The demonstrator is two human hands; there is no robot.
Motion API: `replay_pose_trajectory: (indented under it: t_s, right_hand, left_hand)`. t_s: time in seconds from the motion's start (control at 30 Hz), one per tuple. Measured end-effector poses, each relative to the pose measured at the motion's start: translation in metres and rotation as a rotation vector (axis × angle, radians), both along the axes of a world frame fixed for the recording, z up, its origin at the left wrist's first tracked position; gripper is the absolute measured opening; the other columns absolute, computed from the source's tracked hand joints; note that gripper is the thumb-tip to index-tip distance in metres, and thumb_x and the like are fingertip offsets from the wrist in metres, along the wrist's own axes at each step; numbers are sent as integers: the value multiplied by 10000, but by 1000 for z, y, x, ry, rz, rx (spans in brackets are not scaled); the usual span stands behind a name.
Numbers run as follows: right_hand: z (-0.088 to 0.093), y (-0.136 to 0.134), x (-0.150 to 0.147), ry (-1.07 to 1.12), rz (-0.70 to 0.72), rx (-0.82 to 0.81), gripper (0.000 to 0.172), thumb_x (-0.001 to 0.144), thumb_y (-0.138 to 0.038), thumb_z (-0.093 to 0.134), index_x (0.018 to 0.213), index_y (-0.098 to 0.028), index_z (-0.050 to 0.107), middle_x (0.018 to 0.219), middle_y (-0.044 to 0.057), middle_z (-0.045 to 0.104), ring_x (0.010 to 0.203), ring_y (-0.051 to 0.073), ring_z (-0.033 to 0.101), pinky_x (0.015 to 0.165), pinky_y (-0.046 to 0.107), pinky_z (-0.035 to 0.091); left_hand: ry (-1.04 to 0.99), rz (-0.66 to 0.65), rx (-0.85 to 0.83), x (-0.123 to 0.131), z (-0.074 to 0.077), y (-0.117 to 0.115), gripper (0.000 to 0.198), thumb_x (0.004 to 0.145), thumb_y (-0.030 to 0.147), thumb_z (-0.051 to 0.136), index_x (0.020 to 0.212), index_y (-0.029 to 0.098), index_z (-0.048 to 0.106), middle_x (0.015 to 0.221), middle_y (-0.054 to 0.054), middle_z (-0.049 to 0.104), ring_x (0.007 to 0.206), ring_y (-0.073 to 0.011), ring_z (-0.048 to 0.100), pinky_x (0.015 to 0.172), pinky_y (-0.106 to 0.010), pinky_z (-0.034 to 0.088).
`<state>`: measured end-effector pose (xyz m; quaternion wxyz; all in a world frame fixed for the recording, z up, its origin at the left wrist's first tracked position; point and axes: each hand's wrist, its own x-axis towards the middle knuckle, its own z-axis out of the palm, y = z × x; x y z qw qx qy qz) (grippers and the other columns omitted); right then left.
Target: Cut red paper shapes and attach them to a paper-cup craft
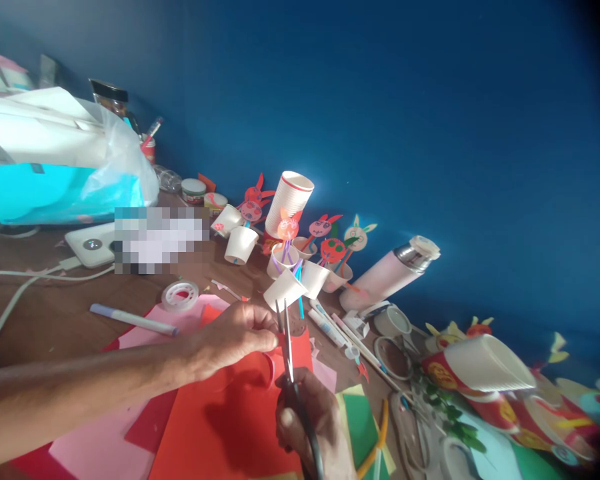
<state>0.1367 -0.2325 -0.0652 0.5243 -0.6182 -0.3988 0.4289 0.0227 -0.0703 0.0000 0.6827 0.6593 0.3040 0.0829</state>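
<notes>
A pair of black-handled scissors (289,353) points away from me, its blades slightly apart at the far edge of a red paper sheet (230,427). My right hand (313,417) is closed round the scissors' handles. On the left of the blades, my left hand (240,337) pinches the red paper near its far edge. Pink paper (93,440) lies partly beneath the red sheet. Just beyond the blades stand white paper cups (284,289) with rabbit-like paper faces (288,228) on coloured sticks.
A tape roll (180,295) and a marker (134,319) lie left of my hands. A pink thermos (383,280) leans by the blue wall, with a cup stack (290,200) left of it. More cups (485,363) and green paper (357,420) are right; a plastic bag (125,160) sits far left.
</notes>
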Motion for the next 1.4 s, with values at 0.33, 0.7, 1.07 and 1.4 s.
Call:
replay_pose_trajectory:
  t_s: [0.33, 0.7, 1.07, 1.4]
  right_hand:
    - [12, 4, 2, -25, 36, -23, 442, 671, -534, 639, 932, -186, 564, 633, -8, 498, 565, 123, 463, 503, 224, 387]
    - [26, 6, 3, -59, 68, -76, 412, 658, -519, 636, 899, -191, 563, 625, -33, 447, 567, 110, 381, 528, 228, 317]
    - [42, -2, 22, -288, 116, -198, 375, 635, -390, 637, 951, -194, 584, 712, 9, 548, 695, 180, 497, 688, 310, 374]
    - [41, -3, 34, -385, 163, -215, 352, 633, -272, 668, 975, -212, 608, 731, 6, 563, 709, 185, 512, 697, 314, 401]
  left_hand:
    - [-11, -77, 0, -3, 7, 4, 140, 629, 272, 553, 667, 155, 620, 690, -2, 606, 678, -150, 519, 598, -225, 342]
    - [-21, -128, 6, -2, 0, 7, 115, 656, 229, 555, 701, 135, 603, 639, 21, 533, 627, -112, 437, 593, -230, 309]
    - [30, -105, -33, -3, 0, 4, 101, 640, 233, 573, 632, 143, 616, 560, 35, 510, 557, -93, 395, 544, -222, 271]
    - [5, -123, -124, -1, -4, 5, 95, 619, 212, 592, 629, 149, 662, 581, 14, 585, 588, -118, 470, 578, -225, 319]
